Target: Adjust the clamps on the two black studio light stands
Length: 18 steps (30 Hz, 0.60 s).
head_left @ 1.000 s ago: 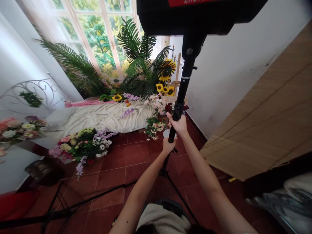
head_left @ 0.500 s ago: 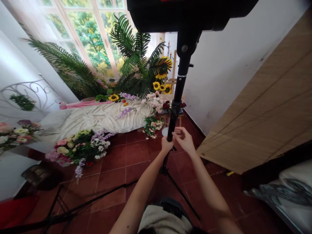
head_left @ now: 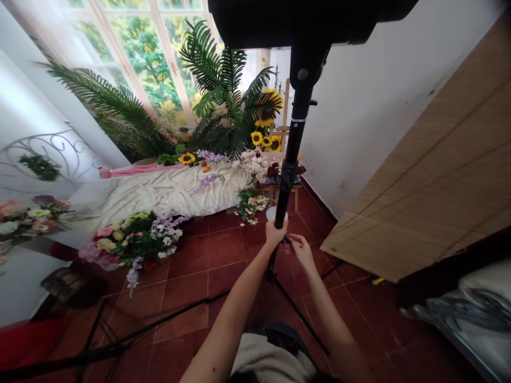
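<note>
A black light stand (head_left: 293,143) rises in front of me, its column leaning slightly to the right. On top sits a large dark lamp head (head_left: 303,24), cut off by the upper edge of the view. My left hand (head_left: 275,233) is wrapped round the column low down. Just right of it, my right hand (head_left: 302,252) has its thumb and fingers pinched at a small dark locking knob (head_left: 286,240) on the column. The fingertips partly cover the knob. Below, the stand's legs (head_left: 301,314) spread over the red tiles.
Flower bunches (head_left: 136,239) and a bed with a cream cloth (head_left: 175,189) lie ahead to the left. Another black stand's leg (head_left: 159,322) crosses the floor at lower left. A wooden panel (head_left: 415,175) leans at right, near a silver ornate frame (head_left: 451,335).
My right hand has moved down from beside the column to the knob, and its fingers have closed there. My left hand keeps its hold on the column.
</note>
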Each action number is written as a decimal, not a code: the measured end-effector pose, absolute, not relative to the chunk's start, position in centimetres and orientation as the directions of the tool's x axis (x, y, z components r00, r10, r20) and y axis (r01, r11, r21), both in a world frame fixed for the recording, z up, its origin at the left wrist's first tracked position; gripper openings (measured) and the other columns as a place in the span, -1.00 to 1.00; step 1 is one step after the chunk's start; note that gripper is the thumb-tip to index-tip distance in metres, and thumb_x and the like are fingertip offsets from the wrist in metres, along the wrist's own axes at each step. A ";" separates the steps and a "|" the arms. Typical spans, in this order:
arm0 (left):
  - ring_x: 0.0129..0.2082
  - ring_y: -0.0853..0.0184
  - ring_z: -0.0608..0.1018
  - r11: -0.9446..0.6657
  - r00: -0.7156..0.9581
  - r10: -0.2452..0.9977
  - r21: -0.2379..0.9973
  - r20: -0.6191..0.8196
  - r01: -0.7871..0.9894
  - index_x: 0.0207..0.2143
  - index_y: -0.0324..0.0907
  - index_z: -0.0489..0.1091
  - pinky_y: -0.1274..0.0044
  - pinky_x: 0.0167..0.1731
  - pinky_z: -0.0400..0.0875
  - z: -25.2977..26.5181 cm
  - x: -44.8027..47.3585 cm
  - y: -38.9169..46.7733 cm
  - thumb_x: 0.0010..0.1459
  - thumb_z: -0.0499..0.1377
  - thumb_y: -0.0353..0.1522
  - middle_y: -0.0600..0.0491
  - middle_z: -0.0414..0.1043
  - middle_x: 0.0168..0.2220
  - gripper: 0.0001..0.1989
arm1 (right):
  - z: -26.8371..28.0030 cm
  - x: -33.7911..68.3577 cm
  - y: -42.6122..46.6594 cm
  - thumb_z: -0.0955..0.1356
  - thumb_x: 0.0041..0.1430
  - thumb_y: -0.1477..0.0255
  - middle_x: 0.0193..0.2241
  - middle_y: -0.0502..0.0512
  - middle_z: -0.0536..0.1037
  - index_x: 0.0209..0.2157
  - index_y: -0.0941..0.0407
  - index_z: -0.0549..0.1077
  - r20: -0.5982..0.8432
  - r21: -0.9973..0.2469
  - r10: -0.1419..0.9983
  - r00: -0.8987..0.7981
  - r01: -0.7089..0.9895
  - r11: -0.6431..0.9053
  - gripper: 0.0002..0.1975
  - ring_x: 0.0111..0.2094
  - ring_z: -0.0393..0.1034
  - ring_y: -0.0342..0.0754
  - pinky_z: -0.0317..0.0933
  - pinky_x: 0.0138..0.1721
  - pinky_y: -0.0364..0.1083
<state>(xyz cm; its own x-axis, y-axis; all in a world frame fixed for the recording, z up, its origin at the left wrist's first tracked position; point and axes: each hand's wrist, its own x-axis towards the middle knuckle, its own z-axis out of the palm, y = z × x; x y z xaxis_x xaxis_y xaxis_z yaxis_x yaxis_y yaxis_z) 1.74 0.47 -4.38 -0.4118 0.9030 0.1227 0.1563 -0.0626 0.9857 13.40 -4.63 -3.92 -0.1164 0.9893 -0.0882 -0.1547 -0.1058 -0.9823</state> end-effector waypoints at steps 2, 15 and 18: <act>-0.71 0.43 0.35 -0.042 -0.409 0.906 0.985 0.109 0.168 -0.70 -0.22 0.29 0.61 -0.69 0.19 -4.3 1.8 0.4 -0.04 0.19 -0.10 0.03 0.30 -0.71 -0.59 | -4.4 13.2 -5.1 0.44 -0.18 0.13 -0.64 -0.09 0.44 -0.30 0.10 0.30 -0.098 -0.980 0.981 -0.170 -0.157 -0.125 -0.54 -0.59 0.37 -0.10 0.28 -0.53 -0.13; -0.69 0.43 0.38 -0.080 -0.388 0.911 0.983 0.140 0.166 -0.73 -0.21 0.29 0.60 -0.66 0.22 -2.9 2.0 -0.1 -0.02 0.19 -0.12 0.02 0.31 -0.72 -0.59 | -3.3 11.8 -6.1 0.29 0.08 0.45 -0.74 -0.14 0.24 -0.65 0.10 0.16 -0.309 -0.514 0.814 -0.492 -0.634 -0.578 -0.72 -0.69 0.12 -0.25 0.06 -0.63 -0.25; -0.69 0.43 0.38 -0.083 -0.387 0.911 0.982 0.144 0.168 -0.74 -0.21 0.28 0.60 -0.66 0.22 -2.6 2.0 -0.2 -0.03 0.20 -0.13 0.01 0.32 -0.72 -0.59 | -3.5 10.8 -7.0 0.27 0.05 0.53 -0.74 -0.16 0.20 -0.62 0.10 0.14 -0.309 -0.375 0.719 -0.622 -0.615 -0.693 -0.76 -0.70 0.09 -0.26 0.03 -0.63 -0.27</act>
